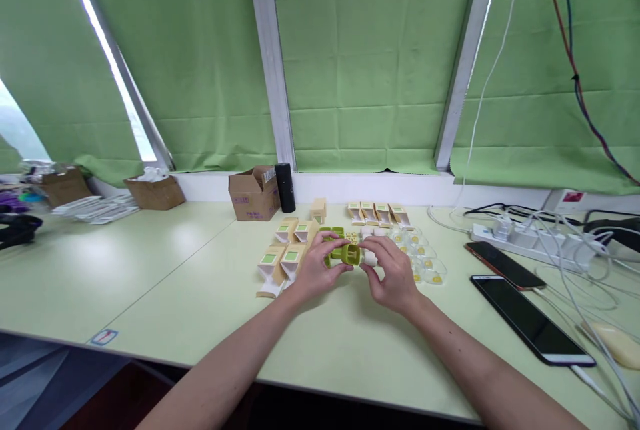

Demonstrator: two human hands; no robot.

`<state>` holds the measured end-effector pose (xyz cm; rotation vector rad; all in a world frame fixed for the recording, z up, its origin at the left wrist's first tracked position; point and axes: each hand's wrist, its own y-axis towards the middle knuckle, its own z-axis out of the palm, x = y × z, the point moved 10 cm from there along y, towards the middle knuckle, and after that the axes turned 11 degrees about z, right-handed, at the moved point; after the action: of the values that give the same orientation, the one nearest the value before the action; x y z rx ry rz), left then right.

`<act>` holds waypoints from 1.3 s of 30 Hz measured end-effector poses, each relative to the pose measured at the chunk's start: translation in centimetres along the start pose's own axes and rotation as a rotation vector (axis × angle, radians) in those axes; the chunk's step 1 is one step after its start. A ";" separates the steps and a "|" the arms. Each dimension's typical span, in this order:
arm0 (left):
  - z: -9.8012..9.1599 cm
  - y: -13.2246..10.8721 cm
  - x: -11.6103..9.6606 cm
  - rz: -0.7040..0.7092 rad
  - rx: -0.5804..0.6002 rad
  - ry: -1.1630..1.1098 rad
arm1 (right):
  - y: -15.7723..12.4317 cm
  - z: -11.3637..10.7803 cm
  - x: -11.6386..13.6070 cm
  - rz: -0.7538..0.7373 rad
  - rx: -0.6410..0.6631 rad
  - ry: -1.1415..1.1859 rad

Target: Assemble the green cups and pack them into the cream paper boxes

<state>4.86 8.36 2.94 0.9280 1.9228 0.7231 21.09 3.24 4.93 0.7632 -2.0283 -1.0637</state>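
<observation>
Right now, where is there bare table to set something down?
Bare: the stretch left of the small tan cartons, in front of the brown cardboard box; between the right hand and black phone. Crowded: beyond the left hand, and among the white cables far right.

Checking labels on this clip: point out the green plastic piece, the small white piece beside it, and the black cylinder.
green plastic piece (351, 254): head view, on its round end.
white piece (370, 259): head view, on its visible side.
black cylinder (285, 188): head view, mid-body.
</observation>
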 end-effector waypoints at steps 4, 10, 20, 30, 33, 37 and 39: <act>0.2 0.1 -0.3 0.037 0.006 0.021 | -0.4 1.7 -0.7 0.035 0.097 -0.038; 0.1 0.2 -0.6 0.019 -0.009 -0.024 | -0.7 2.4 -1.9 0.120 0.109 0.083; 0.3 0.0 0.8 -0.143 -0.008 -0.015 | -0.7 2.0 -3.2 0.241 0.056 0.240; 1.9 -0.3 1.6 -0.248 0.049 -0.148 | -0.8 2.4 -2.5 0.181 0.086 0.188; 2.1 -0.4 1.8 -0.265 0.058 -0.176 | -0.8 2.4 -2.5 0.175 0.086 0.184; 2.1 -0.4 1.9 -0.290 0.062 -0.185 | -0.7 2.4 -2.4 0.172 0.084 0.195; 2.1 -0.3 1.8 -0.291 0.064 -0.196 | -0.7 2.4 -2.5 0.173 0.078 0.199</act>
<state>5.98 9.91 0.89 0.7081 1.8627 0.3880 20.73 5.77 2.57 0.6895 -1.9352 -0.7831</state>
